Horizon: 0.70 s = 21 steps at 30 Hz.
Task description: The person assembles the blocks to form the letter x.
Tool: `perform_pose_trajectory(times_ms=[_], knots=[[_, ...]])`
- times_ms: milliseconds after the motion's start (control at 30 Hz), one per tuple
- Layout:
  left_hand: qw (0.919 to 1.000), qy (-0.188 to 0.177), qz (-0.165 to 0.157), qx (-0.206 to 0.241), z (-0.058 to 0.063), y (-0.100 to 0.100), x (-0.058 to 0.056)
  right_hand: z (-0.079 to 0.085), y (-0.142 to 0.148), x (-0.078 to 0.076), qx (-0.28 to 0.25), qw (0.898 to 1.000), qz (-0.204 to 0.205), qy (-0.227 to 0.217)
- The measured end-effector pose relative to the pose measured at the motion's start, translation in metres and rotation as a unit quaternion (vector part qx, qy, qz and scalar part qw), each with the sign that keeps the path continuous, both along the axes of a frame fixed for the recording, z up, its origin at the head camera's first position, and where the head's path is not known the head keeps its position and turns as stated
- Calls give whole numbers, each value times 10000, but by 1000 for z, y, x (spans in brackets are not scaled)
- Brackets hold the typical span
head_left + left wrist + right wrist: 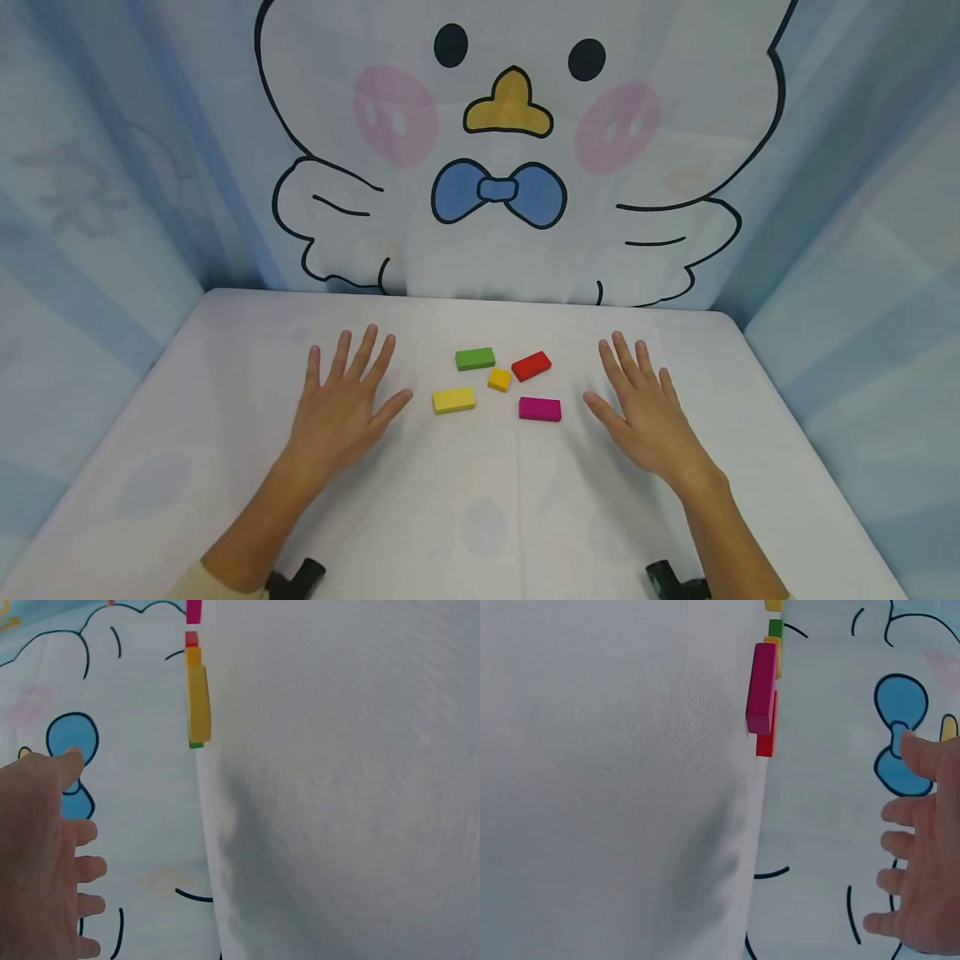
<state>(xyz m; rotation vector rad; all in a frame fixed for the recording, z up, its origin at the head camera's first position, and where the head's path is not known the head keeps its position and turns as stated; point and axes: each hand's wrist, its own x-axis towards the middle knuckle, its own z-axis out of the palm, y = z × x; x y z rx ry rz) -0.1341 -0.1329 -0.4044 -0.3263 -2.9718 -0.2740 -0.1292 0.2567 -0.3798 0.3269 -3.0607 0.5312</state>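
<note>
Several small coloured blocks lie loosely grouped on the white table between my hands. A green block (475, 359) and a red block (531, 367) are at the back, a small orange-yellow block (499, 380) sits in the middle, and a yellow block (453, 401) and a magenta block (540, 409) are nearer me. My left hand (341, 417) is spread above the table, left of the yellow block, holding nothing. To the right of the magenta block, my right hand (648, 417) also hovers with straight, spread fingers, touching no block.
The white table (480, 475) ends at the back against a curtain (495, 258) printed with a cartoon figure in a blue bow tie. Blue-and-white fabric hangs along both sides. Dark wrist-worn devices (298, 579) show at the lower edge of the head view.
</note>
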Motion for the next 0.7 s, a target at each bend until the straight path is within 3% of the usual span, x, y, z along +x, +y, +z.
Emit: perform_pose_trajectory(times_ms=[467, 700], knots=[[9984, -132, -403, -386, 3, 12, -14, -2, -11, -6, -59, 9999, 123, -15], [9977, -260, -621, -64, 3, 18, -21, -2, -18, -8, -193, 9995, 130, -227]])
